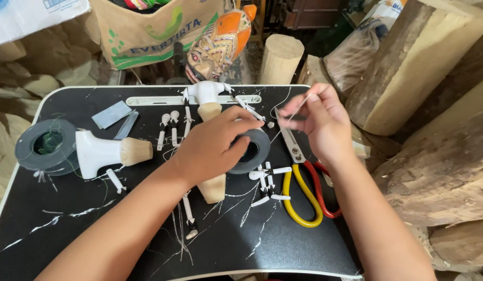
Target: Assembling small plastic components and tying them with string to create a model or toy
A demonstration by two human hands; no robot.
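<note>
My left hand [213,145] grips a dark grey spool of thread [252,152] over the middle of the black work board [70,229]. My right hand [317,122] is raised just right of it, pinching a thin pale thread [299,107] between thumb and fingers. Under my left hand lies a white and bare-wood puppet body [209,106] with thin white limbs [187,208]. A second white and wood piece [109,152] lies to the left, next to another grey spool with green thread [46,145].
Pliers with yellow and red handles [304,195] lie under my right forearm. Small white pegs [267,179] and thread scraps lie scattered on the board. A painted orange mask [220,44], a paper bag [148,31] and wooden logs [418,67] ring the board's far and right sides.
</note>
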